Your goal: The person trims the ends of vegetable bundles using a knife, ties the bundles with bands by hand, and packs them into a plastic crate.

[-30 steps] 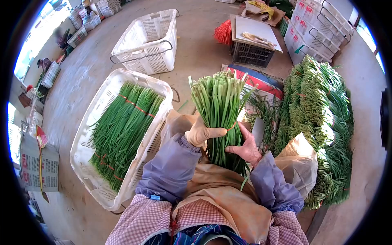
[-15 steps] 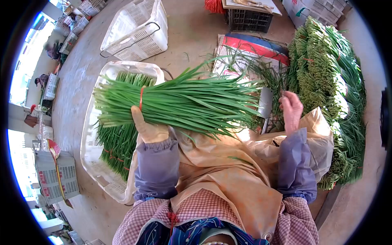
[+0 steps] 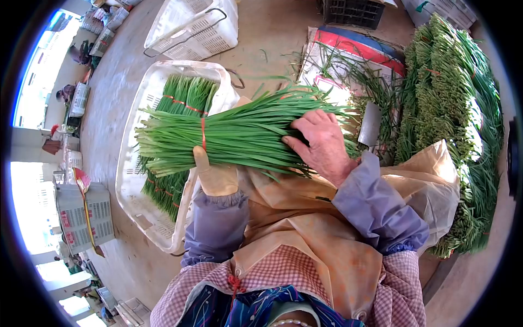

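My gloved left hand (image 3: 215, 174) grips a bundle of long green stalks (image 3: 245, 131) near its red band, its thumb in front and its other fingers hidden beneath. The bundle lies sideways, pale cut ends to the left, leafy ends to the right. Over the leafy end is my bare right hand (image 3: 322, 143), fingers bent, thumb and fingertips on the leaves. Under the bundle's left end, a white crate (image 3: 131, 180) holds more banded bundles (image 3: 188, 95). A metal blade (image 3: 370, 124) lies right of my right hand among loose leaves.
A tall pile of banded stalks (image 3: 441, 109) stands at the right. Beyond the blade lie flattened red and white sheets (image 3: 348, 46). Another white crate (image 3: 190, 32) and a black crate (image 3: 351, 12) are at the top. Brown wrapping (image 3: 425, 180) lies by my right sleeve.
The bundle has gone from upright in both hands to sideways in my left hand. My right hand let go, moved out to the right, then came back onto the leaves.
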Demonstrator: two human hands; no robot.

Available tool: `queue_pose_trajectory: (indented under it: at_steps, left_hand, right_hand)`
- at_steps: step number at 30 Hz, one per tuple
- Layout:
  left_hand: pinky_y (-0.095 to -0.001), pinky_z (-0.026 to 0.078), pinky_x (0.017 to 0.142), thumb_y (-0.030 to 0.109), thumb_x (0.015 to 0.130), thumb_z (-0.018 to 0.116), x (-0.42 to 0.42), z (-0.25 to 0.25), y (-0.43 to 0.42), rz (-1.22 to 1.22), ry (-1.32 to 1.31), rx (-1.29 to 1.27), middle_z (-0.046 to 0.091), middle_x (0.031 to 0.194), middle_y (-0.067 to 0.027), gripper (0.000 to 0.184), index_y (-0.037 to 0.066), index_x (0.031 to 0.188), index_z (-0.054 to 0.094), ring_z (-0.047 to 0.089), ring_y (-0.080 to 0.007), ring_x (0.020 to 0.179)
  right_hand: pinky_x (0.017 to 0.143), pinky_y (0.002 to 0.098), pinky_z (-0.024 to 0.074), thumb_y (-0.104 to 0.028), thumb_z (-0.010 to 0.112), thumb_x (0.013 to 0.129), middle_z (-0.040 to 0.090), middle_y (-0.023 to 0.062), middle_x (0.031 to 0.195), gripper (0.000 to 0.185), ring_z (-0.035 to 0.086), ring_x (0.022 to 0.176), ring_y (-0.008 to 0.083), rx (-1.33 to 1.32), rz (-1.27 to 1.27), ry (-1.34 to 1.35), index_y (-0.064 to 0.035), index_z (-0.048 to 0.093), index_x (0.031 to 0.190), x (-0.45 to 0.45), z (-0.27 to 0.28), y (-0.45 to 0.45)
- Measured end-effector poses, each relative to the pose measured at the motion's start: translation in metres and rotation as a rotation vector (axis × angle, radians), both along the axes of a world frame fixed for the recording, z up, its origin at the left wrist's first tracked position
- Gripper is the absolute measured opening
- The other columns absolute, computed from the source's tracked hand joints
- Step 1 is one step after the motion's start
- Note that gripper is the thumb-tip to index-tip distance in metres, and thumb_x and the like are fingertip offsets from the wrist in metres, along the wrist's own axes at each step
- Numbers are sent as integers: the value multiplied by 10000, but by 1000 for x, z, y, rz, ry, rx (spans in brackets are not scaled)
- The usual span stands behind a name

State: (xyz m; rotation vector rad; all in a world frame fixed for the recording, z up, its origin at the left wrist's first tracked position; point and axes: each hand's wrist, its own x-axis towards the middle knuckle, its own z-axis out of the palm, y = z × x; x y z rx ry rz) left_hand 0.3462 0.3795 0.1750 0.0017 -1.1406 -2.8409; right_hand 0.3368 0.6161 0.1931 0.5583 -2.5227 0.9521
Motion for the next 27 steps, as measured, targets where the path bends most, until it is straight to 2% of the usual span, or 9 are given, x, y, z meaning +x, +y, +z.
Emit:
queue_pose_trajectory:
  at_steps: [3,5,8,11,12,15,17,20,27]
  left_hand:
    - [-458,392,1074,440,918,632,16,10,-5,0,-44,-204,548,1361,-128,624,107,1420,469,518,-305,1234]
    - [-394,408,1044,346,916,662,43,31,-35,-251,-131,-930,560,1335,-135,602,27,1391,474,527,-249,1217]
    - [-336,450,983,177,884,708,54,95,-52,-771,-212,-1191,635,1222,-137,454,-34,1264,574,586,-198,1134]
    - [-351,485,940,163,846,748,31,151,-69,-719,36,-1486,678,1136,-153,380,-33,1153,640,643,-212,1042]
    - [-355,507,897,199,804,786,15,162,-55,-442,191,-1754,701,1055,-155,364,-28,1068,678,675,-254,965]
    - [-411,409,1041,330,717,839,-60,155,-64,-481,575,-2173,568,1296,-224,777,-5,1338,513,543,-347,1206]
    - [-401,372,1081,428,712,836,-94,126,-53,-773,508,-1938,529,1360,-214,969,-21,1443,385,505,-317,1263]
    - [-349,395,1051,359,829,781,-102,93,-9,-1086,89,-1085,569,1301,-136,785,-12,1418,417,520,-197,1198]
    - [-353,471,933,421,844,757,-90,67,1,-911,85,-1206,643,1130,-126,739,-34,1353,472,597,-205,1044]
  right_hand:
    - [739,395,483,-68,751,762,638,103,897,220,609,835,303,-112,-4,46,-52,665,964,-3,-10,-4]
    - [703,380,496,-53,745,766,644,96,880,222,618,809,296,-186,-4,150,-56,666,973,-5,-18,-3]
    - [644,379,490,-75,751,757,607,57,799,216,598,734,273,-254,-8,230,-96,661,952,-12,-30,-5]
    - [616,381,516,-43,752,743,650,95,829,258,635,739,292,-157,42,283,-95,668,981,-8,-28,-7]
    - [619,379,523,-28,754,744,666,114,847,272,646,751,304,-121,75,291,-90,669,995,-8,-28,-8]
    - [631,400,541,-43,696,767,686,113,919,272,665,798,299,13,149,354,-110,659,1028,-12,-16,-7]
    - [674,408,549,-84,654,753,672,99,980,337,669,830,287,114,181,366,-118,644,1088,-12,-13,-4]
    - [736,415,546,-120,642,721,635,88,1003,397,659,854,278,166,145,396,-135,636,1118,-4,5,-6]
    - [855,450,477,-142,647,658,576,103,1054,360,583,871,257,121,99,505,-97,624,1015,12,12,-11]
